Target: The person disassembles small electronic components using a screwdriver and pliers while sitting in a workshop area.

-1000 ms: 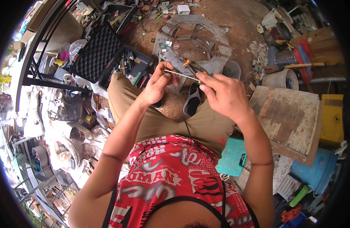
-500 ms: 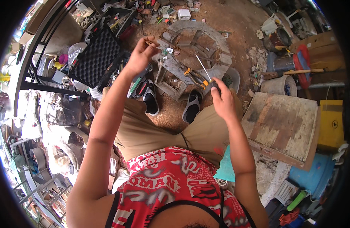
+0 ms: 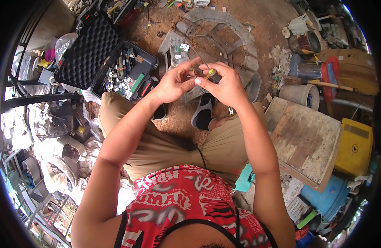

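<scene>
Head camera: shows two bare hands, raised close together in front of the knees, fingertips touching or nearly so, cannot tell which. Pinches one small brownish piece [image 3: 195,71] in the left hand [image 3: 177,84], between thumb and curled fingers, just beside the right thumb; cannot tell its exact kind. Grips one screwdriver [image 3: 211,72] in the right hand [image 3: 224,85], fingers wrapped about the dark-and-yellow handle, thumb stretched toward the left hand, thin shaft slanting up and leftward, away from the body. Bends both elbows outward, with two forearms converging from lower left and lower right. Below the hands, shows two dark-and-grey shoes [image 3: 202,115], set apart on the ground. Just beyond, shows one grey ring-shaped frame [image 3: 242,35], with two small white-topped pieces [image 3: 184,47] near its left side. To the left, shows one open black case [image 3: 153,63], with one bumpy foam lid [image 3: 89,47] tilted back, one green strip [image 3: 136,84] and many small parts [image 3: 116,82] inside, too crowded to count. To the right, shows one worn wooden board [image 3: 302,140], one yellow box [image 3: 355,146], one blue container [image 3: 325,194] and, beside the right thigh, one teal case [image 3: 244,180].
</scene>
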Action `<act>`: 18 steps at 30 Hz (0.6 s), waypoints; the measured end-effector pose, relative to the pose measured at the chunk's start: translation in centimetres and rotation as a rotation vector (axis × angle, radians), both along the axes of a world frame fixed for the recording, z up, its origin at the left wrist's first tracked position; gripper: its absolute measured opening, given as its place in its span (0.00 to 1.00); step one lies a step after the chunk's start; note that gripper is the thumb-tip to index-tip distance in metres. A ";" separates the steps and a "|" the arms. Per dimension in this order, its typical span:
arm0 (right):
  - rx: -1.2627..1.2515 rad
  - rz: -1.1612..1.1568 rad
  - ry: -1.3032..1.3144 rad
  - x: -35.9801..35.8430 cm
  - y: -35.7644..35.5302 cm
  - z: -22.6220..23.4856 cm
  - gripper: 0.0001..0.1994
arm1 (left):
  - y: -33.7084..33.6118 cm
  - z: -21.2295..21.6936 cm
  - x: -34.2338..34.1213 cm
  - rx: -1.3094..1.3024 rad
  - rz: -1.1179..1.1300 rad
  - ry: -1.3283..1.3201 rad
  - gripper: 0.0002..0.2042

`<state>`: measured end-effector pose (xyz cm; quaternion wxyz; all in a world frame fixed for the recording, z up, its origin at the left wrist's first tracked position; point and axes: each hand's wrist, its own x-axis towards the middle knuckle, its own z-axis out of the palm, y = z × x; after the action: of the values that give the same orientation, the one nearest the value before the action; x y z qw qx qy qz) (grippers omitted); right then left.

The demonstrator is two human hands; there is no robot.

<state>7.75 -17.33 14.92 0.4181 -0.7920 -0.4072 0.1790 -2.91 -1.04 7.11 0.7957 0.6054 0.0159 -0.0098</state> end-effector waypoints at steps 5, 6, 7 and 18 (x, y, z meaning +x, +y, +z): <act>-0.043 -0.010 0.033 1.7 0.3 -1.1 0.12 | -0.6 0.4 1.0 -0.030 0.134 -0.080 0.31; -0.027 0.010 0.010 2.0 0.4 -1.1 0.12 | -0.6 0.7 1.1 -0.038 0.145 -0.064 0.30; -0.010 0.030 -0.014 2.3 0.5 -1.2 0.12 | -0.6 0.8 1.2 -0.046 0.157 -0.049 0.29; 0.104 0.046 -0.244 2.2 1.0 -2.1 0.08 | 0.4 0.2 1.8 -0.050 0.080 0.043 0.20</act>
<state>9.95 -16.31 12.80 0.4020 -0.7755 -0.4818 0.0695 -1.10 -0.66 7.30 0.8099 0.5838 0.0570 0.0089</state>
